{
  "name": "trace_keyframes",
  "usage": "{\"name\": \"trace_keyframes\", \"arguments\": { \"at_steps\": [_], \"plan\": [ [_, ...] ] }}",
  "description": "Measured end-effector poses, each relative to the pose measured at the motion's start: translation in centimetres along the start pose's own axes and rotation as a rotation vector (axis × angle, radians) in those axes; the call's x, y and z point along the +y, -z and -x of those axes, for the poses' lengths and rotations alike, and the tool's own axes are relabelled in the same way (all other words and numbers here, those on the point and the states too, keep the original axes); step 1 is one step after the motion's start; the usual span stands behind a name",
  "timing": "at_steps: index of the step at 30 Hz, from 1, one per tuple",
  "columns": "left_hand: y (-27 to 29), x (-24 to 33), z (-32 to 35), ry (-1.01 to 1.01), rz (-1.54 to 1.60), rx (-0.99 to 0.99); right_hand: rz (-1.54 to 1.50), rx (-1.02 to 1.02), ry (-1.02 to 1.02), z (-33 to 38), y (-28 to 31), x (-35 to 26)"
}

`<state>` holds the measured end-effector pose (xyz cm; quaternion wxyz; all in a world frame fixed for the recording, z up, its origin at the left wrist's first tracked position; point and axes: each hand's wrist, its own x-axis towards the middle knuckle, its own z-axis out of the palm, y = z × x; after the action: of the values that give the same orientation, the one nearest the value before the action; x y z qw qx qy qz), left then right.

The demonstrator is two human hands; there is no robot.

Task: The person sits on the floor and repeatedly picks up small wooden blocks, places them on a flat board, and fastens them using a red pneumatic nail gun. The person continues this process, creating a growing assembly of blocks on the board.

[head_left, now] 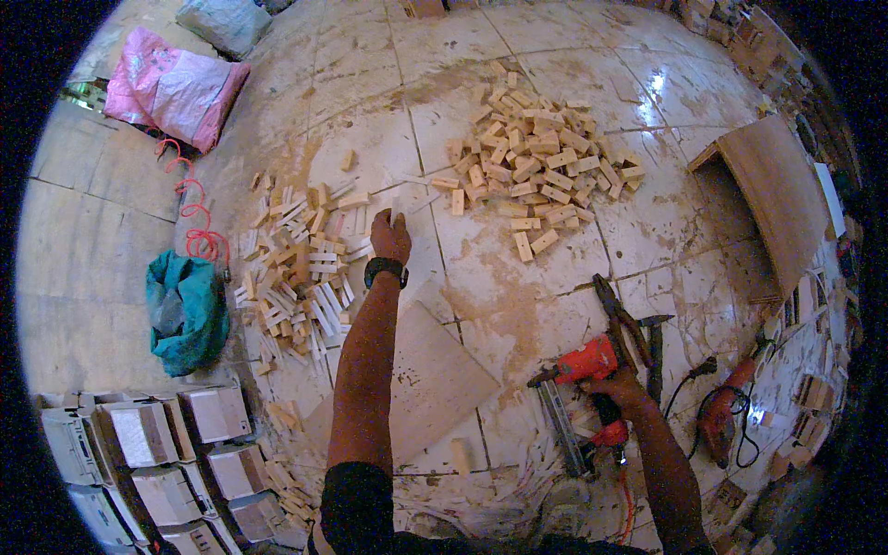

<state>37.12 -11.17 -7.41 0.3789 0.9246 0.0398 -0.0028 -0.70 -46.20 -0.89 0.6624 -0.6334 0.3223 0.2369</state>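
My right hand (629, 388) grips a red air nail gun (592, 361) by its handle; the long grey magazine points down toward the floor. My left hand (390, 238), with a black watch at the wrist, is stretched forward beside a heap of pale wooden blocks and thin white strips (319, 264). Its fingers are curled close together, and a small pale piece seems to sit at their tips, too blurred to name. Under my left forearm lies a flat square wooden board (444, 375) with small dark specks. Farther off, to the right, is a larger pile of drilled wooden blocks (546, 153).
Pincers (620, 319) and a hammer (656, 351) lie just beyond the nail gun. A red corded power tool (721, 421) rests at right, near an open wooden box (777, 203). At left are a teal sack (185, 310), a coiled orange hose (199, 217) and stacked wooden pieces (171, 490).
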Motion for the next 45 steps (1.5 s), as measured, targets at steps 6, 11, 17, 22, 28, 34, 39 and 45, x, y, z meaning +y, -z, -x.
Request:
{"name": "trace_keyframes", "arguments": {
  "at_steps": [6,11,17,22,28,34,39,45],
  "plan": [
    [-0.5,0.7,3.8,-0.322,-0.228,0.239,-0.025,0.000,-0.182,1.7,-0.2,-2.6],
    [0.3,2.2,3.9,-0.142,-0.088,0.117,-0.099,-0.042,-0.082,1.2,-0.6,-2.5],
    [0.5,3.9,4.1,-0.152,-0.267,0.155,-0.114,-0.052,-0.114,1.1,-0.1,-1.8],
    [0.0,1.3,7.1,-0.110,-0.355,-0.066,-0.003,0.004,0.072,0.5,-0.5,-1.5],
    [-3.3,0.8,2.8,-0.259,-0.410,-0.012,-0.106,-0.031,-0.126,0.8,-0.1,-2.0],
    [-0.1,1.9,7.5,-0.500,-0.126,0.081,-0.017,0.173,0.238,2.6,-1.7,-2.5],
    [9.6,-1.1,14.5,-0.389,0.201,-0.104,0.058,0.232,0.345,3.5,-2.1,-3.0],
    [29.9,-3.0,29.3,0.076,-0.058,-0.369,0.576,0.503,-0.021,5.1,-2.6,-5.2]
  ]
}}
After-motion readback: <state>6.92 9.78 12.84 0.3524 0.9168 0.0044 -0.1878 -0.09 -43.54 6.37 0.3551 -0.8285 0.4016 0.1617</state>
